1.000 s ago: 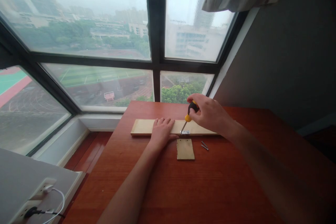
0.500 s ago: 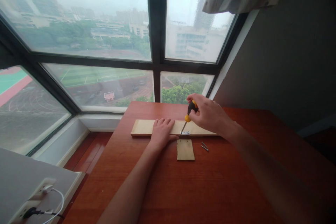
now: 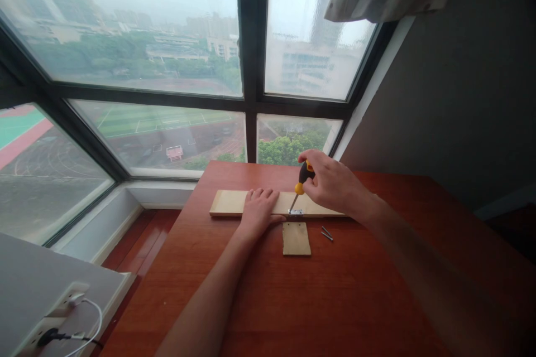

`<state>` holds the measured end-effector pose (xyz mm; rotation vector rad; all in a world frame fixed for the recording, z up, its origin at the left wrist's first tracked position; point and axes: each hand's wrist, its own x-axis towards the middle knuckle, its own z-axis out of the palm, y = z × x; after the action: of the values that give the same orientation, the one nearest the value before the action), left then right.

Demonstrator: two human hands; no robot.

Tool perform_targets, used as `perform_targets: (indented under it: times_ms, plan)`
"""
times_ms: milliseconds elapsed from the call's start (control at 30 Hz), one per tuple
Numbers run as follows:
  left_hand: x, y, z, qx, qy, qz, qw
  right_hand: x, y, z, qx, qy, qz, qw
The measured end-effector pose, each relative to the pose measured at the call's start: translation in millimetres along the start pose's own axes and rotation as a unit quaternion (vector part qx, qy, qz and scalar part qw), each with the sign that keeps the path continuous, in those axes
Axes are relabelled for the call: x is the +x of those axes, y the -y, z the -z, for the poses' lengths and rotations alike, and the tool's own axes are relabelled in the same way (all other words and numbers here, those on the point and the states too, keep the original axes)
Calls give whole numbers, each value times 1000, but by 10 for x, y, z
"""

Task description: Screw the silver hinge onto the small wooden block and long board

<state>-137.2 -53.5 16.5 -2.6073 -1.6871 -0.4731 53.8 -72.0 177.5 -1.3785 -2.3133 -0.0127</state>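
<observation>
A long pale wooden board [image 3: 228, 202] lies crosswise on the table. My left hand [image 3: 259, 207] rests on top of it with fingers stretched flat, the thumb out along the near edge. My right hand [image 3: 329, 178] is closed round the black and yellow handle of a screwdriver [image 3: 304, 174]. The screwdriver leans, its shaft pointing down at a small metal hinge [image 3: 295, 212] on the board's near edge. Whether the tip sits in a screw is too small to tell. Just in front of the hinge lies a small square wooden piece [image 3: 296, 240] with two dark holes.
A few loose screws [image 3: 327, 234] lie right of the square piece on the reddish-brown table [image 3: 268, 301]. Large windows [image 3: 167, 134] stand behind the table. At lower left, cables are plugged into a wall socket [image 3: 62, 312].
My right hand and the screwdriver handle have turned very slightly, with the tip still at the hinge. My left hand and the board keep their places.
</observation>
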Motion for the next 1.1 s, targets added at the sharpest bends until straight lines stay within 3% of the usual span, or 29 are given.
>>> perform_targets:
  times_ms: [167,400,667,967,1100]
  plan:
    - [-5,4,-9,-2,-8,-4,1000,37,31,14,-33,-5,-25,999]
    - [-7,-6,1,-1,-7,2,1000,4,1,6,11,7,7,1000]
    - [-12,-11,10,-1,-7,-2,1000,42,39,6,-67,-14,-42,997]
    - [-11,-14,17,-4,-7,0,1000,-16,-10,12,14,4,10,1000]
    - [-14,-26,30,-5,0,7,1000,-2,9,13,-43,-18,-30,998]
